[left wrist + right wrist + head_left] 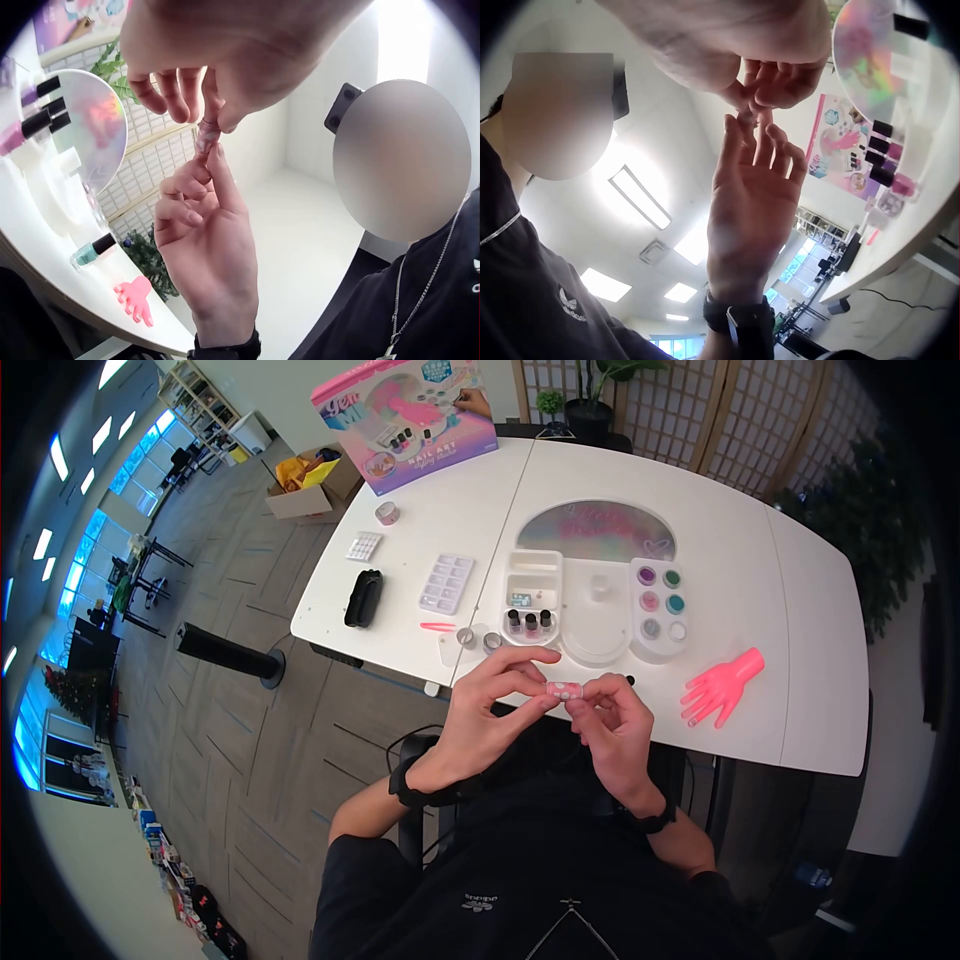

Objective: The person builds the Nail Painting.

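Just over the table's near edge, both hands come together on a small pink-and-white patterned cylinder [567, 691]. The left hand [487, 708] pinches one end of it between thumb and fingertips. At its other end, the thumb and index finger of the right hand [617, 732] grip it. The left wrist view shows the cylinder [208, 137] partly covered by fingertips; in the right wrist view it is mostly hidden. Closest to the left hand on the table are small round jars [466, 639]. A pink model hand [735, 683] lies to the right.
Behind the hands stands a white nail-art station [595, 650] with an oval mirror [600, 532], polish bottles [530, 623] and coloured pots [650, 602]. Leftward lie pink tweezers [437, 627], a compartment tray [446, 583], a black case [363, 600] and a round container [387, 513]. The product box [415, 430] stands behind.
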Available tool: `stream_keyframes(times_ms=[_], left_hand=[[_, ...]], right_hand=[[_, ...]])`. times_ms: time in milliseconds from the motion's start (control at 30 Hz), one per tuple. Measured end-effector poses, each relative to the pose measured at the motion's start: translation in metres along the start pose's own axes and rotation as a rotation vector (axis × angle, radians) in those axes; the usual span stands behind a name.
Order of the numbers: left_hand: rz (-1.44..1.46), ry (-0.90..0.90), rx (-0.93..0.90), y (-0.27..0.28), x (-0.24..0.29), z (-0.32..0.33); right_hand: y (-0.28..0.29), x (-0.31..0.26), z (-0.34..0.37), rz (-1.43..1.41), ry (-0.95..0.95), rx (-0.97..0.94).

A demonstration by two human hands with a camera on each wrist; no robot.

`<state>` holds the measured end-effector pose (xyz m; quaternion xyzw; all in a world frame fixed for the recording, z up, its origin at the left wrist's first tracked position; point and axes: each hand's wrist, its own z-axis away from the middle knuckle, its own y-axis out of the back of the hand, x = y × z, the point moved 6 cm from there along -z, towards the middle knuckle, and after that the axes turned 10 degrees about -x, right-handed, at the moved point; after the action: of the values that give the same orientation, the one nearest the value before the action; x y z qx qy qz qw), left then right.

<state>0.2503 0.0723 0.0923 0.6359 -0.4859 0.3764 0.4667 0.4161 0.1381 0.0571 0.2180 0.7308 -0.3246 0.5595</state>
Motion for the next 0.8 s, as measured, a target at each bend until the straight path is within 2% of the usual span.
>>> stream_keyframes(times_ms=[133,233,333,433,533,800], left_hand=[[-0.157,0.023,-0.011,0.006,0.01,0.003],[-0.076,0.044,0.028,0.015,0.002,0.005],[-0.267,0.032,-0.073,0.018,0.019,-0.002],[-0.621,-0.165,-0.285,0.02,0.042,-0.016],[-0.75,-0.274,-0.388,0.021,0.048,-0.025],[-0.876,-0.28,-0.484,0.021,0.05,-0.04]], right_hand=[[-0.002,0.0,-0.002,0.144,0.02,-0.027],[-0.002,-0.001,-0.004,0.284,0.085,-0.053],[-0.004,-0.006,-0.005,0.404,0.157,-0.06],[-0.008,-0.007,-0.007,0.449,0.196,-0.059],[-0.01,-0.004,-0.011,0.462,0.228,-0.039],[-0.009,0.003,-0.018,0.456,0.19,-0.008]])
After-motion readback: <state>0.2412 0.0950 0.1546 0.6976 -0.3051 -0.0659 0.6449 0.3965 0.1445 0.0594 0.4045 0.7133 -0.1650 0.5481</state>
